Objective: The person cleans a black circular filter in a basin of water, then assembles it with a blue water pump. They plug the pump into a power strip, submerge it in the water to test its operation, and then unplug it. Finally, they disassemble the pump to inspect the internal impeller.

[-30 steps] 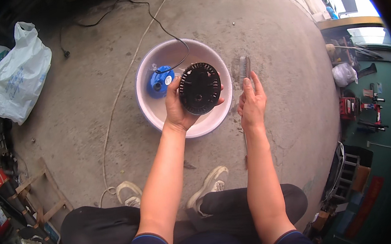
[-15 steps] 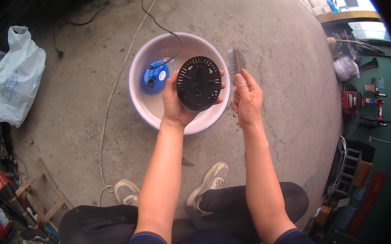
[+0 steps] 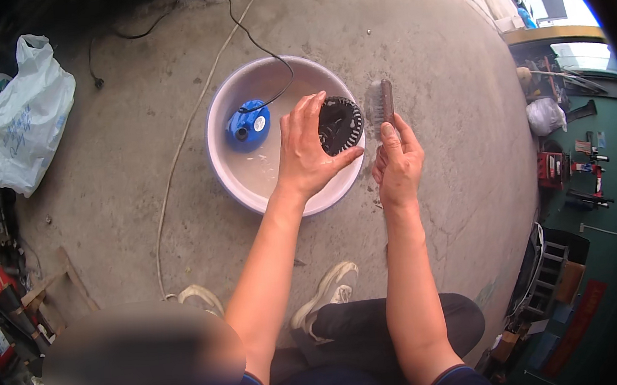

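My left hand (image 3: 301,148) grips a round black slotted cover (image 3: 341,125) over the right side of a pale pinkish basin (image 3: 247,176). The back of the hand faces up, its fingers along the far side and its thumb along the near side, hiding the cover's left part. Just right of the basin, my right hand (image 3: 400,165) is closed around the handle of a bristle brush (image 3: 386,99). The bristles point left toward the cover, apart from it. Inside the basin at the left lies a blue rounded device (image 3: 249,126) with a black cable (image 3: 265,50).
A white plastic bag (image 3: 23,120) stands at the far left. A pale cord (image 3: 171,157) runs across the concrete floor left of the basin. Tools and boxes line the right side. My shoes (image 3: 327,294) are near the basin; a blur covers the lower left.
My left hand has turned over from under the cover to a grip over it, tilting the cover and shifting it right. The brush in my right hand has moved slightly right.
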Motion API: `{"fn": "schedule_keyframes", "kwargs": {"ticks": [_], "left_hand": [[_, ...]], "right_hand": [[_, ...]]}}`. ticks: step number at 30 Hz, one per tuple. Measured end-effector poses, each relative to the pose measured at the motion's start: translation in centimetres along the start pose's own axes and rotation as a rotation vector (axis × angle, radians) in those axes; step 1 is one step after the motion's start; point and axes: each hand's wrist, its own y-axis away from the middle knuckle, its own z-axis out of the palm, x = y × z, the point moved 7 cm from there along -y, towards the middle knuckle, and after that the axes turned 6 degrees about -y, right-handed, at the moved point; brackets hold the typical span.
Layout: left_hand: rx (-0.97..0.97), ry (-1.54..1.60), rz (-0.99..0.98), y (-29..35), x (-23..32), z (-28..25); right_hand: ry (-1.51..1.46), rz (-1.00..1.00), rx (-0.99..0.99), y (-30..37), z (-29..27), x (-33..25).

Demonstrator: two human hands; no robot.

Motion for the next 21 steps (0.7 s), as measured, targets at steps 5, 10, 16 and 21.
{"fn": "schedule_keyframes", "kwargs": {"ticks": [5,10,16,21], "left_hand": [[0.083,0.026,0.113,0.0,1.6,-0.6],[-0.050,0.024,0.145,-0.3,2.7,-0.2],[-0.078,0.146,0.101,-0.4,2.8,-1.0],[-0.033,0.312,0.104,-0.3,2.6,-1.3]], "right_hand": [[-0.108,0.121,0.009,-0.4,-0.1,1.1],[-0.172,0.219,-0.120,-0.4,1.1,1.0],[-0.277,0.328,-0.067,-0.4,1.1,0.3],[-0.364,0.348,-0.063,-0.5,1.2,0.8]]}}
